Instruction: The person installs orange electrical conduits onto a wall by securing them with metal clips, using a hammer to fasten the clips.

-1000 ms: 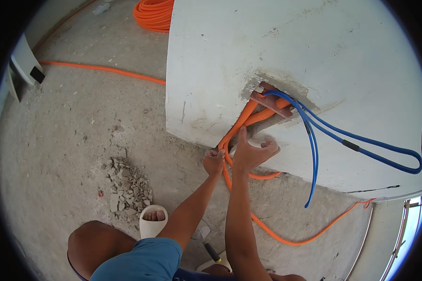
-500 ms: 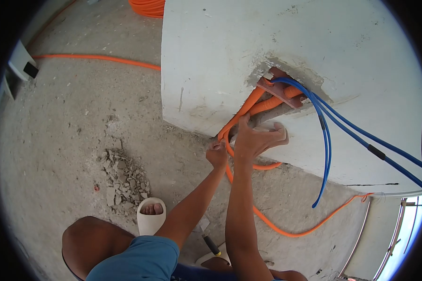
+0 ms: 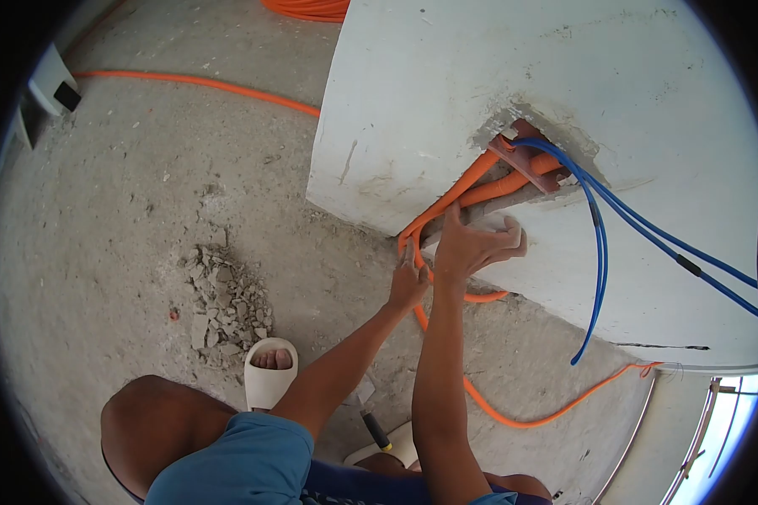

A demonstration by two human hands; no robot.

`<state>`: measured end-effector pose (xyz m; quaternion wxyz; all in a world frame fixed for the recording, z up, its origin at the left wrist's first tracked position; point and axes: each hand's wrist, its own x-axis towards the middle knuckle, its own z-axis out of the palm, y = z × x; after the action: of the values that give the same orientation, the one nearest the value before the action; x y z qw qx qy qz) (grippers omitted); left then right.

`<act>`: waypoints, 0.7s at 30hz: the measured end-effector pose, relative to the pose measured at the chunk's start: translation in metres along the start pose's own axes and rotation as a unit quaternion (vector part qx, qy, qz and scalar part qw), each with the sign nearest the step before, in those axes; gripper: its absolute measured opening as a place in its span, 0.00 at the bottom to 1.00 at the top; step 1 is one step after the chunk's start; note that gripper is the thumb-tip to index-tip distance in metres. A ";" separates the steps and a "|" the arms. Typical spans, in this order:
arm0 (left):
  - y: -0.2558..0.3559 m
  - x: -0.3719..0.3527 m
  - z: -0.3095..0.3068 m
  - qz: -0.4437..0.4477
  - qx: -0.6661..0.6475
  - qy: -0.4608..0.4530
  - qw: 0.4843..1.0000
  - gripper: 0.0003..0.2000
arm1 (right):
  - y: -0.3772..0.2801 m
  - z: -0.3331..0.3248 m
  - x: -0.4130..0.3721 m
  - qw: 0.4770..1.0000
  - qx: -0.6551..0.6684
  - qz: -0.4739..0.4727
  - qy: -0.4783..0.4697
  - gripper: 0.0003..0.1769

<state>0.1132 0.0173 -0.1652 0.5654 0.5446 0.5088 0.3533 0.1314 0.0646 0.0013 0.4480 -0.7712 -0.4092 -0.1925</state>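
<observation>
My left hand (image 3: 408,283) is at the foot of the wall, its fingers stretched up against an orange corrugated conduit (image 3: 419,259) where it leaves the wall. Beside it, my right hand (image 3: 466,251) has one finger reaching up to the lower edge of another orange conduit (image 3: 497,188). Its other digits curl around a pale chunk (image 3: 490,224), whose kind I cannot make out. Both conduits run along a chiselled groove to a reddish-brown box (image 3: 526,160) set in the wall. Blue tubes or cables (image 3: 623,202) come out at that box.
The white wall (image 3: 413,101) fills the upper right. Rubble (image 3: 223,307) lies piled on the concrete floor (image 3: 126,252). A dark-handled tool (image 3: 377,431) rests between my sandalled feet. More orange conduit (image 3: 522,422) loops across the floor, and an orange coil (image 3: 307,8) sits at the top.
My left hand has moved slightly right and up onto the conduit, its fingers going from closed to stretched out. My right hand keeps its hold. The view has shifted a little.
</observation>
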 end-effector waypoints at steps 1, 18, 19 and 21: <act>-0.004 0.001 0.003 0.012 0.016 0.005 1.000 0.39 | 0.002 0.002 -0.001 1.000 -0.011 -0.004 0.000 0.41; -0.011 0.002 -0.019 0.032 -0.004 -0.117 0.993 0.52 | 0.025 0.028 -0.034 0.995 0.044 0.088 0.011 0.38; -0.022 0.004 -0.013 0.051 0.008 -0.101 0.994 0.52 | 0.031 0.030 -0.037 0.996 0.053 0.075 0.011 0.38; -0.042 0.011 0.001 0.097 0.058 -0.057 0.992 0.57 | 0.040 0.034 -0.043 0.997 0.056 0.045 0.011 0.38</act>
<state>0.1103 0.0214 -0.2082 0.5243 0.6423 0.4400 0.3449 0.1358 0.0638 -0.0665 0.5029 -0.7604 -0.3795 -0.1574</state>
